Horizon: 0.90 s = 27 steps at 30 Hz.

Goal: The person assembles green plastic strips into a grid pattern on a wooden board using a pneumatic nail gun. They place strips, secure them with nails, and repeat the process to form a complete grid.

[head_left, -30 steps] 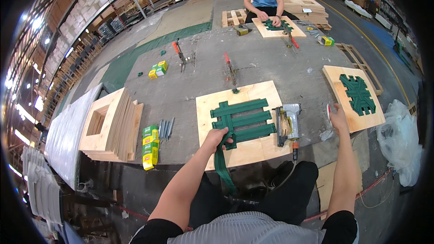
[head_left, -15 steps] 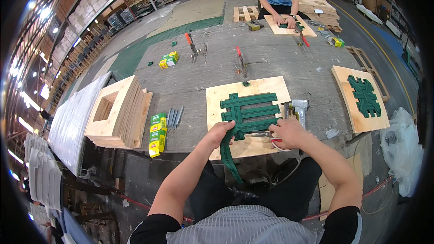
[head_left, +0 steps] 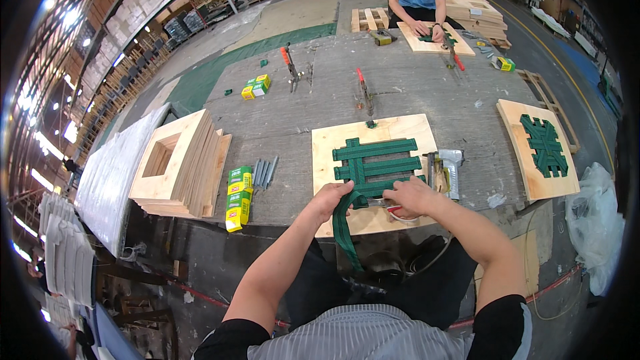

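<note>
My left hand (head_left: 331,201) is closed on a loose green webbing strap (head_left: 345,237), whose tail hangs down over the near edge of the plywood panel (head_left: 328,143). Across the panel's opening, several green straps (head_left: 383,149) run crosswise, with another crossing them at the left. My right hand (head_left: 411,199) grips scissors (head_left: 395,210) with red handles, low over the panel beside the left hand. The scissor blades are mostly hidden by the fingers, so whether they touch the strap does not show. At the panel's right edge lies a staple gun (head_left: 451,172).
Stacked plywood frames (head_left: 175,160), yellow-green boxes (head_left: 239,200) and staple strips (head_left: 265,173) stand to the left. Red-handled tools (head_left: 363,90) lie beyond the panel. A finished-looking strapped panel (head_left: 543,147) rests at right. Across the table, a person (head_left: 417,0) handles another panel.
My right hand has moved left with the scissors, closer to my left hand, and the blades are now largely covered. The whole view has shifted slightly.
</note>
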Tool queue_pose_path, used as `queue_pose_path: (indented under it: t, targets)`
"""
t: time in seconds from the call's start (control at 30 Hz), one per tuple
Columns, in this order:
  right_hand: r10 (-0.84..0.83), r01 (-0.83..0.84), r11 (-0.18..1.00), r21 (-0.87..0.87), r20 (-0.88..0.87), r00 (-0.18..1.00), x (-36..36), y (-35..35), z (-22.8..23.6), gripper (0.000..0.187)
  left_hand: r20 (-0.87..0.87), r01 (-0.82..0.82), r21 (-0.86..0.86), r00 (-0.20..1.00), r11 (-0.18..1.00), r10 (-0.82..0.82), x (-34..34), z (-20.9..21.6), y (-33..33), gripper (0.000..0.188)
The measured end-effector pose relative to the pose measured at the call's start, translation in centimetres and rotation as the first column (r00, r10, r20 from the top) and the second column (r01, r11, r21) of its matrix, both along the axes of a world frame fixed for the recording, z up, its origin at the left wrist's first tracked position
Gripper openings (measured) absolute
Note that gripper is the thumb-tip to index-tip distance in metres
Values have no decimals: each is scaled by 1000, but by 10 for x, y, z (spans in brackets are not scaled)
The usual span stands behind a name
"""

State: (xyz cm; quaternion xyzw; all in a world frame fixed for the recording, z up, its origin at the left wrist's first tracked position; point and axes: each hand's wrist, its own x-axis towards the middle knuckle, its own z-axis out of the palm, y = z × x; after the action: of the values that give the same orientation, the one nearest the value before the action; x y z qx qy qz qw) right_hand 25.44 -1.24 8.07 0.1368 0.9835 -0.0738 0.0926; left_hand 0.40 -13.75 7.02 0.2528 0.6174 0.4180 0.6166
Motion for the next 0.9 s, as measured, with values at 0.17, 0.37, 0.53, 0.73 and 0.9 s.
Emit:
queue_pose_path:
  t: [0.17,0.37,0.53,0.73,0.9]
  targets:
    - [57,-55,997,-48,29,998,1,13,-5,52,10,28,27,1000,999,-28,-6,-1,1,40]
    - [69,-70,996,-57,-22,997,-29,-9,12,47,-74,57,-8,996,998,-58,0,3,-7,43]
    - [-46,26,990,-138,-146,988,-16,-3,1,48,-40,-13,95,999,995,17,4,15,-20,41]
    - [-699,595,696,-401,-565,438,55,-2,1,41,193,-324,185,938,928,289,4,16,-97,30]
    - [-807,901,349,-259,-572,148,176,29,-22,46,389,-440,17,830,898,400,35,-19,-153,16]
